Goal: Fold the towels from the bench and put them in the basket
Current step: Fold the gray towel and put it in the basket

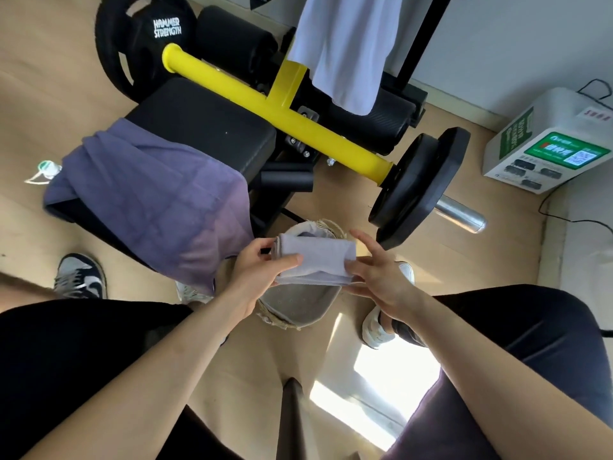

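A folded pale lilac towel (318, 258) is held just above the round woven basket (295, 313) on the floor. My left hand (262, 272) grips the towel's left end, thumb on top. My right hand (378, 277) holds the right end with the fingers spread and fairly straight beside and under it. A purple towel (156, 200) lies draped over the near end of the black bench (205, 127). A light blue-white towel (345, 51) hangs from the machine's upper frame. The basket has a grey lining, and some pale cloth shows inside it behind the towel.
A yellow bar (275, 107) with black weight plates (418, 184) crosses behind the basket. A white charging box (547, 141) stands at the right by the wall. Shoes (81, 277) stand on the wood floor to the left, and a plastic bottle (46, 169) lies beyond the purple towel.
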`<state>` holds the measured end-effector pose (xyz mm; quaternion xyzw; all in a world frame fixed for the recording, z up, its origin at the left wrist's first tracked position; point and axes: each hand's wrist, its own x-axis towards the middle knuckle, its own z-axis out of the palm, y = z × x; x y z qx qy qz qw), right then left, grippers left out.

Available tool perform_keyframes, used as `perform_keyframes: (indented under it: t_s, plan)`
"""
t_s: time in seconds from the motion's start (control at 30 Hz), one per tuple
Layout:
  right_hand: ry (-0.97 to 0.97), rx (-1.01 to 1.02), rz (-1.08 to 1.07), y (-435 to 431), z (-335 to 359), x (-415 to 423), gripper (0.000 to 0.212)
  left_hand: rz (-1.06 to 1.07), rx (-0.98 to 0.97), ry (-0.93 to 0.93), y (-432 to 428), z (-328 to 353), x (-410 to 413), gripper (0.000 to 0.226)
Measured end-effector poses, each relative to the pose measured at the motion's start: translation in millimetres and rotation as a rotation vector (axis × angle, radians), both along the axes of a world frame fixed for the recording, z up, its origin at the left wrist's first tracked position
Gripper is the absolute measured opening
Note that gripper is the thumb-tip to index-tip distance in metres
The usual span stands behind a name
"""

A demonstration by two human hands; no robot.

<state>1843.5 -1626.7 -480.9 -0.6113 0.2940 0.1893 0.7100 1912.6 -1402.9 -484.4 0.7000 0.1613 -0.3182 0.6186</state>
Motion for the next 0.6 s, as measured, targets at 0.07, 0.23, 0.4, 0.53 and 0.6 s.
perform_keyframes:
  t_s: [0.07, 0.23, 0.4, 0.53, 0.6]
  plan:
    - [0.033, -0.023, 0.072, 7, -11, -3, 0.057, 0.09, 0.053, -0.031, -3, -13, -2, 0.052]
    - [0.209, -0.172, 0.138, 25, -52, -3, 0.048, 0.053, 0.219, -0.159, -15, -60, 3, 0.045]
    - [0.318, -0.345, 0.088, 28, -106, 17, 0.051, -0.081, 0.402, -0.2, -37, -123, 15, 0.036]
    - [0.337, -0.513, 0.208, 31, -143, 31, 0.043, -0.094, 0.523, -0.23, -46, -170, 15, 0.034]
    - [0.355, -0.528, 0.198, 33, -163, 37, 0.032, -0.082, 0.556, -0.282, -49, -188, 10, 0.033]
